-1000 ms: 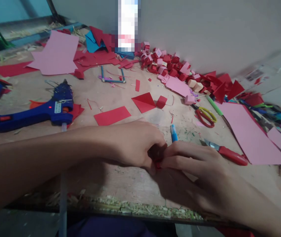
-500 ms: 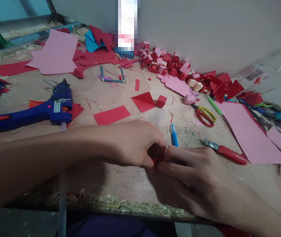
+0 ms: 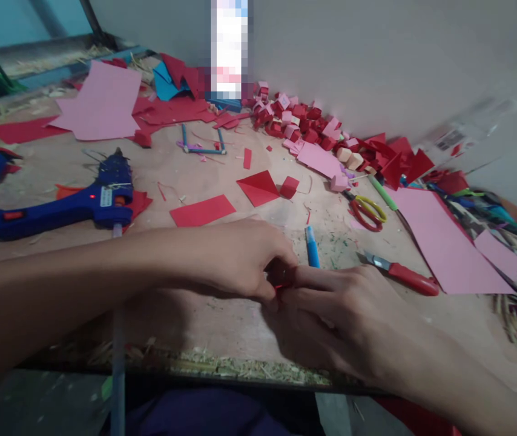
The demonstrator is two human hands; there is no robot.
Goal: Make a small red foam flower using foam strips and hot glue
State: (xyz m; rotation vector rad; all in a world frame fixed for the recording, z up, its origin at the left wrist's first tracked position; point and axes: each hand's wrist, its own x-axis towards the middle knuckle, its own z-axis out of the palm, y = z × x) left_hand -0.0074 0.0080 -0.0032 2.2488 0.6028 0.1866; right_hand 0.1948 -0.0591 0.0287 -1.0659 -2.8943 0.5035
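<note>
My left hand (image 3: 240,257) and my right hand (image 3: 340,315) meet near the table's front edge, both pinched on a small red paper piece (image 3: 280,287) that is mostly hidden between the fingers. A blue pen (image 3: 312,245) lies just beyond my fingertips. A red-handled craft knife (image 3: 401,275) rests to the right of my right hand.
A blue glue gun (image 3: 68,206) lies at the left with its red light on. Red paper sheets (image 3: 203,211) and folded red pieces (image 3: 258,186) lie mid-table. Scissors (image 3: 367,209), pink sheets (image 3: 444,245) and a heap of small red and pink paper cubes (image 3: 304,121) line the wall.
Both hands have stayed together on the red piece, with small finger shifts. The view has drifted slightly, so everything sits a little lower left than before.
</note>
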